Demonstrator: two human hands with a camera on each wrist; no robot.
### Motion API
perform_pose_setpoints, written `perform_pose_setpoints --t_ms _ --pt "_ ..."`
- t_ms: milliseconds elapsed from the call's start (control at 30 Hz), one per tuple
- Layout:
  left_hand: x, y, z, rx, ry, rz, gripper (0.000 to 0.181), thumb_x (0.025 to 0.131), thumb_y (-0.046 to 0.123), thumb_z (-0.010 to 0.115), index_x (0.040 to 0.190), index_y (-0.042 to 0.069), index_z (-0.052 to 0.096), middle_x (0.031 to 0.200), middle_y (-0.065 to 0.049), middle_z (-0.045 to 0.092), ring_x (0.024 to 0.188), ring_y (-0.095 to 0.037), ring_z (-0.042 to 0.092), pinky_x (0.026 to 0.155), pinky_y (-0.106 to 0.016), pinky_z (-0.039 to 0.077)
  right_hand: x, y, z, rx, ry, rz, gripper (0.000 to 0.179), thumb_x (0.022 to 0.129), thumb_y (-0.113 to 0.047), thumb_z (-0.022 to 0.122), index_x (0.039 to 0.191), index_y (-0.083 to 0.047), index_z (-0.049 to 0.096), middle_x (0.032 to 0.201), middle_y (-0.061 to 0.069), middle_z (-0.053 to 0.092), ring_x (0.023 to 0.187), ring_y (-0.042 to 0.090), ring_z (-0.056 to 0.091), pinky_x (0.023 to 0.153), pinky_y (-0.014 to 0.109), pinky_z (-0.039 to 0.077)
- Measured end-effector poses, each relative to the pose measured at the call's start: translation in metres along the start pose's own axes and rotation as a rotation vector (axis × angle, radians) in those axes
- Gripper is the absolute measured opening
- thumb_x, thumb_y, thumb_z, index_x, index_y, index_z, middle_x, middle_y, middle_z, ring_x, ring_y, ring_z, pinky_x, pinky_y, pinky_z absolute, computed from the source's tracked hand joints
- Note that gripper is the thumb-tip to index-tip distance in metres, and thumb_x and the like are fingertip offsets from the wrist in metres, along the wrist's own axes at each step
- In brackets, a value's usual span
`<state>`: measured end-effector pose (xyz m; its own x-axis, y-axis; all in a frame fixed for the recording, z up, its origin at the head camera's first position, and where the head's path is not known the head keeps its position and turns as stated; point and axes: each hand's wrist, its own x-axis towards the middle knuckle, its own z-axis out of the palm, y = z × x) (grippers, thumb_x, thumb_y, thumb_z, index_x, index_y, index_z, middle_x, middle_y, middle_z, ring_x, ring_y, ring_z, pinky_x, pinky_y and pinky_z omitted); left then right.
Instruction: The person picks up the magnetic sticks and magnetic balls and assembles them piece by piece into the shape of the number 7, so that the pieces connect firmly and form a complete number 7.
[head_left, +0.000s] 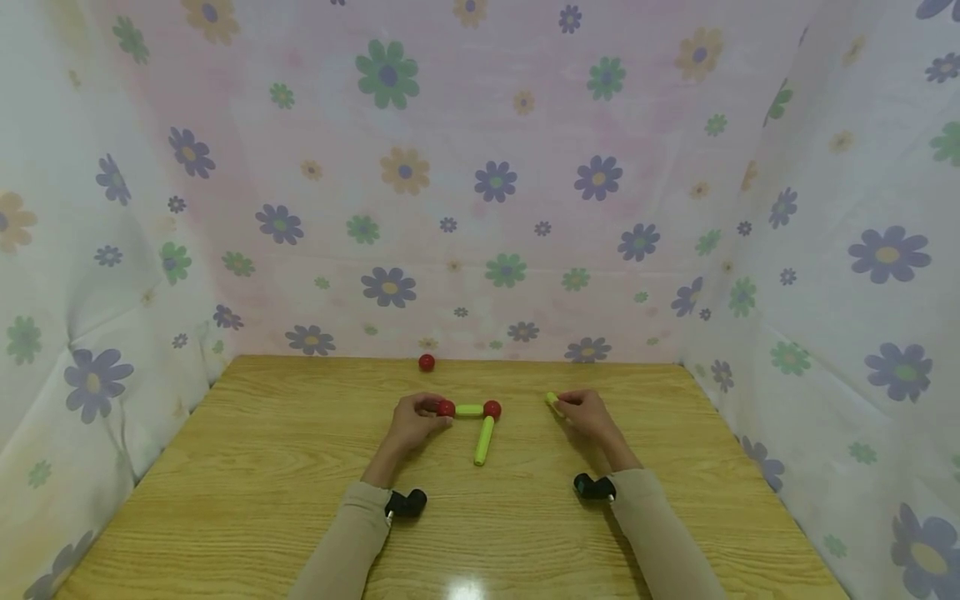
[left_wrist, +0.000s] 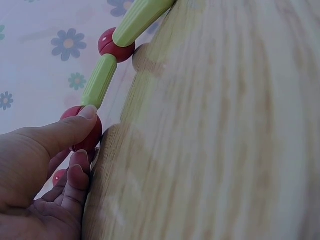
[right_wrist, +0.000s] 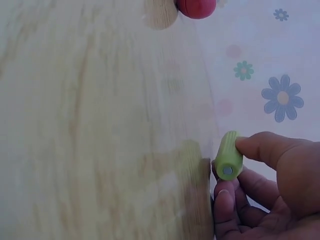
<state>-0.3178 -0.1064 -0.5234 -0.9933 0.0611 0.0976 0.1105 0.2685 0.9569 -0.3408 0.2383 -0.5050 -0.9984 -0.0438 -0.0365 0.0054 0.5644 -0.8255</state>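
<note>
My left hand [head_left: 412,423] pinches a red ball [head_left: 446,409] between thumb and fingers. From that ball a short green rod [head_left: 469,411] runs right to a second red ball [head_left: 492,409]. A longer green rod [head_left: 483,442] extends from the second ball toward the table's front; the left wrist view shows its end touching that ball [left_wrist: 116,46]. Apart from these, on the right, my right hand [head_left: 591,414] pinches another green rod [head_left: 552,400]. In the right wrist view this rod [right_wrist: 230,156] is ribbed, with a round metallic spot on its end.
A loose red ball [head_left: 427,362] lies at the back edge of the wooden table [head_left: 255,467]. Flower-print cloth [head_left: 450,242] encloses the table at the back and both sides. Each wrist carries a small black camera, such as the right one [head_left: 592,487].
</note>
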Motion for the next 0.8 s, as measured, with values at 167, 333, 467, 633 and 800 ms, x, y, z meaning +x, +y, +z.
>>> perform_pose_setpoints --t_ms 167,333,467,633,800 --pt "-0.001 0.0007 0.0005 -0.001 0.0 0.0 0.033 0.085 0.003 0.084 0.115 -0.003 0.073 0.109 -0.021 0.072 0.09 -0.025 0.065 0.076 -0.028 0.05 -0.0003 -0.0029 0.0001 0.0 -0.009 -0.008 0.035 0.105 -0.01 0.057 0.129 0.015 0.062 0.122 0.031 0.066 0.103 0.032 0.067 0.078 0.031 0.054" --pt "-0.0009 0.0004 0.0013 0.007 0.005 -0.009 0.034 0.084 0.002 0.084 0.115 -0.003 0.073 0.108 -0.02 0.072 0.089 -0.023 0.065 0.076 -0.028 0.05 0.0007 -0.0014 0.0017 -0.025 0.002 -0.022 0.036 0.104 -0.01 0.057 0.13 0.015 0.061 0.12 0.031 0.067 0.099 0.032 0.068 0.078 0.032 0.055" --pt "0.0013 -0.002 0.0018 0.009 0.005 -0.019 0.033 0.084 0.002 0.084 0.115 -0.001 0.073 0.107 -0.017 0.073 0.087 -0.018 0.063 0.077 -0.027 0.05 0.001 0.0004 0.0012 -0.031 0.015 -0.034 0.039 0.103 -0.011 0.058 0.133 0.014 0.06 0.116 0.03 0.068 0.09 0.027 0.069 0.073 0.031 0.056" --pt "0.0024 -0.0021 0.0013 0.015 0.012 -0.022 0.031 0.084 0.002 0.084 0.114 0.0 0.074 0.106 -0.016 0.073 0.086 -0.018 0.063 0.078 -0.029 0.05 -0.0003 -0.0008 0.0015 0.006 0.009 -0.047 0.042 0.102 -0.008 0.056 0.138 0.013 0.055 0.116 0.033 0.067 0.079 0.023 0.07 0.067 0.03 0.057" --pt "0.0012 -0.0002 0.0009 0.01 0.011 -0.034 0.031 0.085 0.003 0.084 0.114 0.0 0.074 0.107 -0.016 0.073 0.087 -0.019 0.064 0.078 -0.027 0.05 -0.0061 -0.007 0.0031 0.073 -0.036 -0.064 0.043 0.101 -0.004 0.057 0.137 0.019 0.051 0.117 0.037 0.065 0.083 0.026 0.073 0.072 0.034 0.061"
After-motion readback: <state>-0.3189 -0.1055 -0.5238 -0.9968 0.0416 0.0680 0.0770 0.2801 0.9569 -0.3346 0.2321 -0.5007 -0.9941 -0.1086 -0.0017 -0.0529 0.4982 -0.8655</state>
